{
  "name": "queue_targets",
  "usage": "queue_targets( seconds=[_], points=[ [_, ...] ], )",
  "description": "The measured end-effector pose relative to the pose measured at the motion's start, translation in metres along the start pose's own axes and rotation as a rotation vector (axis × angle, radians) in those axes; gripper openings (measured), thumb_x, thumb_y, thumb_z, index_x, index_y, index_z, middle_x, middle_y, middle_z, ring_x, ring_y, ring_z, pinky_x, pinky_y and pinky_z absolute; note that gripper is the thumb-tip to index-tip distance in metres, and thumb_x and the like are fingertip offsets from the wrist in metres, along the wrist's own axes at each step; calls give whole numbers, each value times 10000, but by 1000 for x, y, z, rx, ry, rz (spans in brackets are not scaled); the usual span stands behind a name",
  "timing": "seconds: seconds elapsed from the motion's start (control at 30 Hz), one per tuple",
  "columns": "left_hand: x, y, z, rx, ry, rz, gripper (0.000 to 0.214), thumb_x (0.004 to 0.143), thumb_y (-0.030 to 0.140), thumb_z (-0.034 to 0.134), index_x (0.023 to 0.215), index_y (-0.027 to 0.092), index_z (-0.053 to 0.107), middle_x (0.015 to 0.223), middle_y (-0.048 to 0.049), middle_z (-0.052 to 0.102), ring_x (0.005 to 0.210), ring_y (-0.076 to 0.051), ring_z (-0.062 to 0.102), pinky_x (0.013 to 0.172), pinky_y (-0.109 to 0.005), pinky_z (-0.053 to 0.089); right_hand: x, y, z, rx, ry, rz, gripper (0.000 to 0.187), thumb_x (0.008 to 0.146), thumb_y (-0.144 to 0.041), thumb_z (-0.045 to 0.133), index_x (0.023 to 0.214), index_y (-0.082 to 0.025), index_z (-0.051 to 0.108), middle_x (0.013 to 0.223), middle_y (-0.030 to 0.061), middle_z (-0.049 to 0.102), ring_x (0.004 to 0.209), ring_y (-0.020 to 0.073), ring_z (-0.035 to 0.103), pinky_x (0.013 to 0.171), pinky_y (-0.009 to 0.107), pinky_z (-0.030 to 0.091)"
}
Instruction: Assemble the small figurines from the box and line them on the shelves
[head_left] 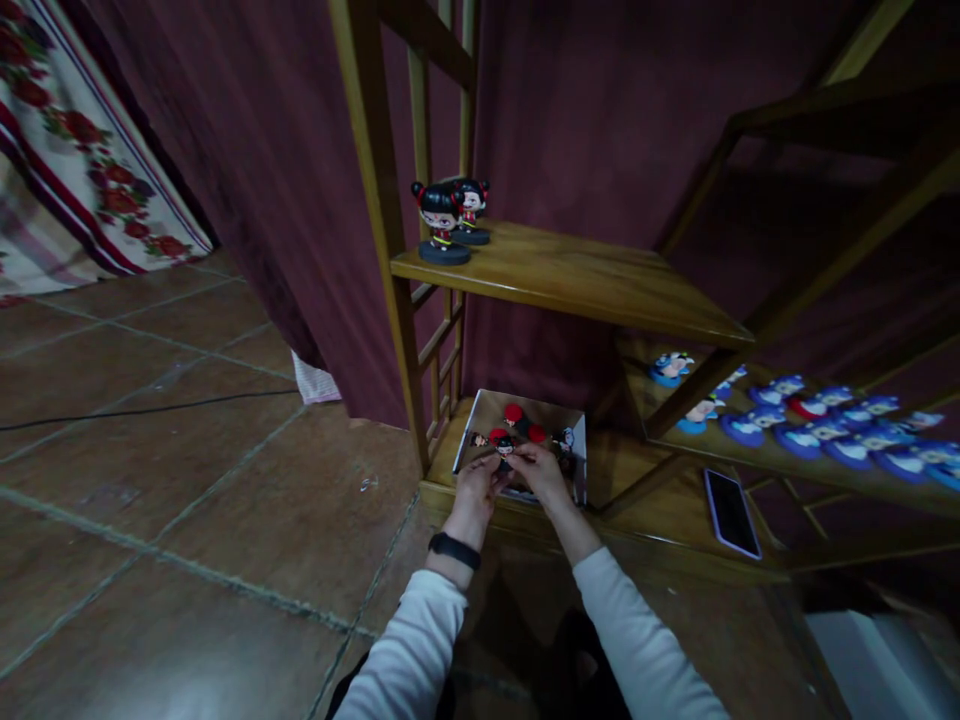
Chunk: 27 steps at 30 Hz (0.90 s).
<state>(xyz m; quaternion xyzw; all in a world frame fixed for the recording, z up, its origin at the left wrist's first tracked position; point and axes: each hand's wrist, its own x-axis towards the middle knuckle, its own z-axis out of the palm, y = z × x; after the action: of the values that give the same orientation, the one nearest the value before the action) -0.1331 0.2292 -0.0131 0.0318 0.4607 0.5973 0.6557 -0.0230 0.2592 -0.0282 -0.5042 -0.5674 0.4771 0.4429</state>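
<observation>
Both my hands reach into an open cardboard box (480,408) on the lowest wooden shelf. My left hand (480,480) and my right hand (536,468) are closed together on a small doll figurine (504,447) with black hair and red buns, held over the box's front edge. More red and black figurines (525,425) lie inside the box. Two similar figurines (442,220) stand upright on black round bases on the upper shelf, at its left end. A black band sits on my left wrist.
A wooden shelf unit (585,280) stands against a dark red curtain. Several blue figurines (825,430) lie on the middle shelf at right. A phone (731,512) rests on the bottom shelf. Tiled floor (187,480) with a black cable extends left; a floral cloth (82,160) hangs at far left.
</observation>
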Motion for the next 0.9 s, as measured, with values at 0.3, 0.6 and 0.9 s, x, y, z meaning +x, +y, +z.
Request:
queue_targets(
  seconds=[0.3,0.6,0.9],
  points=[
    [-2,0,2,45,-29,-2,69,684,54,634,697,113,600,618,-41,658,554,-136,632,641,-308,563,5,0,-12,-231,-10,-185,150,682,-312,636,628,-177,598,829,25,534,757,152,553,697,277,453],
    [5,-5,-1,16,-31,-26,137,639,48,677,663,117,561,600,-30,636,574,-147,633,690,-357,561,7,-3,-18,-218,-98,-170,97,692,-269,612,706,-174,603,829,14,527,773,155,554,706,272,448],
    [1,-5,1,24,-31,-2,103,673,26,630,672,111,570,605,-39,647,565,-143,639,671,-327,563,0,3,-13,-150,-29,-148,194,706,-363,613,747,-174,621,828,31,580,786,178,566,722,297,457]
  ],
)
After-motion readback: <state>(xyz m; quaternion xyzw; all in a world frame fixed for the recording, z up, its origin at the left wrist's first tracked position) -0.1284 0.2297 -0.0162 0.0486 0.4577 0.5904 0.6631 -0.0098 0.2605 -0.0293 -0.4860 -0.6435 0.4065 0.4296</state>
